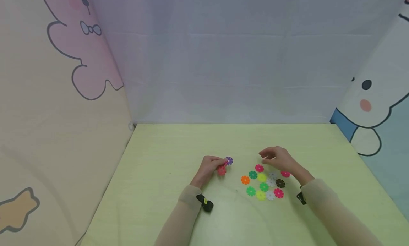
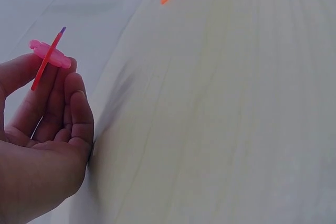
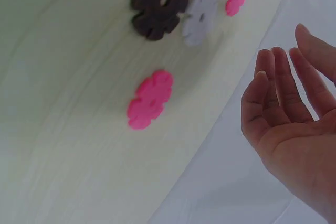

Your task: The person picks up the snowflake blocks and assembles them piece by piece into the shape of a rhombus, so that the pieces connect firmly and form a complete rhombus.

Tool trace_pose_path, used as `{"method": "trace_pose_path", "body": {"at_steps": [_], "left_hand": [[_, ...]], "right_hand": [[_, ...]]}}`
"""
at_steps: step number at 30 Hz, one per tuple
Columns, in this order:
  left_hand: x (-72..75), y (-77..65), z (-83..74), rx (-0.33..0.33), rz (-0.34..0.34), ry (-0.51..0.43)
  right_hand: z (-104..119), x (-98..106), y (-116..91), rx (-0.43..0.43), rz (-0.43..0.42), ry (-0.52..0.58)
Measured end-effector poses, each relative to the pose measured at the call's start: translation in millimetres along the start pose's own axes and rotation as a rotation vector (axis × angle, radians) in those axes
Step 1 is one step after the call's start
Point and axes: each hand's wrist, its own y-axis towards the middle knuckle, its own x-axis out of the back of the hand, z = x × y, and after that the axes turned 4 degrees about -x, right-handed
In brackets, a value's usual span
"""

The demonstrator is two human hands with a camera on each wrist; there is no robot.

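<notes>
Your left hand pinches the joined flower-shaped discs, red, pink and purple; this small part seems already assembled. Rightward, many loose discs lie on the table, apparently not yet joined. Your right hand holds nothing, thumb apart from fingers.

You have a pale yellow table at the bottom middle of the frame. Behind it, at the top middle, you see a gray-purple cloth with creases. At the left is a cream wall, with a pink animal up high and an orange shape down low. At the right, you see a white animal. Your light is soft.
</notes>
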Motion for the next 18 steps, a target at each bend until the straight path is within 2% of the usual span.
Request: {"method": "trace_pose_path", "body": {"at_steps": [10,18], "left_hand": [[0.8,-0.2,1.4,-0.006,0.022,-0.025],[0.1,0.2,2.9,-0.008,0.008,-0.034]], "right_hand": [[-31,9,-23,-0.136,0.032,-0.038],[-46,15,-34,-0.181,0.047,-0.119]]}}
